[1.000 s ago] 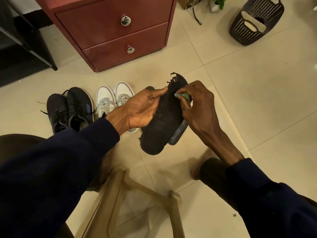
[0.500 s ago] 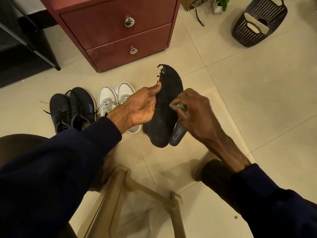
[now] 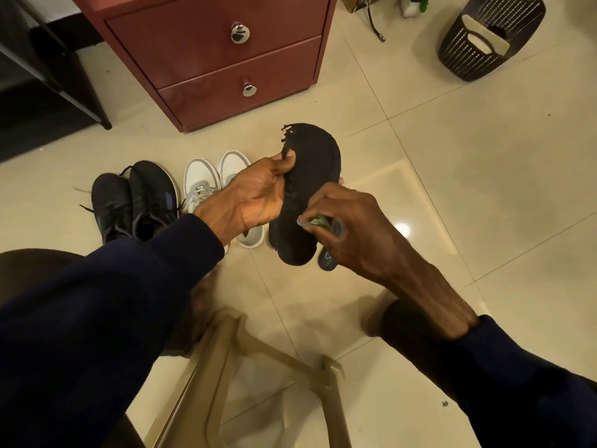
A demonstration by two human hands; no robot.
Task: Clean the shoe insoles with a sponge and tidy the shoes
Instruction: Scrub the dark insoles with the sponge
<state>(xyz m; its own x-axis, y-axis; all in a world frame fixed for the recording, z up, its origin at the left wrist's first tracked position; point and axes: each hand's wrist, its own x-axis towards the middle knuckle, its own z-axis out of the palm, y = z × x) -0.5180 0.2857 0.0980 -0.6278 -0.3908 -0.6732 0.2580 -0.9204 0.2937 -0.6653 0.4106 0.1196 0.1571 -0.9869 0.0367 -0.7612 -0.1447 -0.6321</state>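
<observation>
- Middle of the frame: the left hand (image 3: 258,195) has the black insole (image 3: 307,195) pinched along its left edge, thumb on the front near the ragged top end, fingers wrapped behind. The insole is up in the air, roughly upright, frayed end toward the top of the frame.
- The right hand (image 3: 352,227) is closed around a small greenish sponge (image 3: 318,220), only a bit of it peeking out between the fingers, pressed onto the lower part of the insole.
- There's a second, bluish insole (image 3: 327,261) poking out behind the black one at the bottom, under the right hand. Can't tell which hand is actually gripping it.
- Left of centre on the tiled floor (image 3: 484,189): a pair of black sneakers (image 3: 135,202) side by side, and just right of them a pair of white sneakers (image 3: 213,182), partly hidden by the left wrist.
- Top of the frame: a dark red drawer unit (image 3: 226,59) with two round metal knobs.
- Upper right corner: a dark slotted plastic basket (image 3: 487,40) on the floor.
- Bottom centre: tan plastic chair legs (image 3: 226,367), with dark blue sleeves coming in from both lower corners.
</observation>
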